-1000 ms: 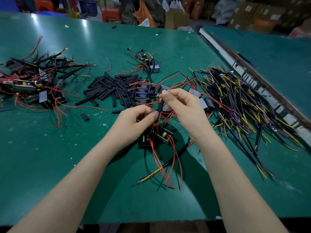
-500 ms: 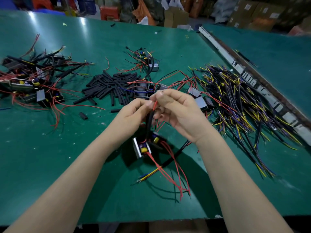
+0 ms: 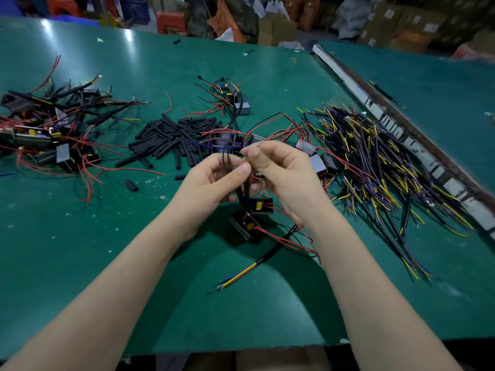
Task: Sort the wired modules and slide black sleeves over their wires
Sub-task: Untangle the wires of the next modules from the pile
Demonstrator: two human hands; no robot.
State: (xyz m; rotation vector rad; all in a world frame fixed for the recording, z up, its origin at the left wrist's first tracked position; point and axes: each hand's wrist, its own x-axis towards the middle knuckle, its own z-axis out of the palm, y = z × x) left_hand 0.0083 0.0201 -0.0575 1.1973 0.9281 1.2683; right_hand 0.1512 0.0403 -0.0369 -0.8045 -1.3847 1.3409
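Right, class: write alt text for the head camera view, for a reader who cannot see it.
Two hands, left hand and right hand, pinch thin wires above two small black modules on a green table. Loose black sleeves lie behind, a wire heap to the right.

The black sleeve [image 3: 245, 186] now hangs below the pinching fingers [image 3: 242, 170], slid farther down the wires. Two modules [image 3: 261, 205] dangle beneath it, where one second ago they lay lower on the desk [image 3: 80, 263].

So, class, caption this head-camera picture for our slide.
Both hands pinch a module's wires beside loose black sleeves.
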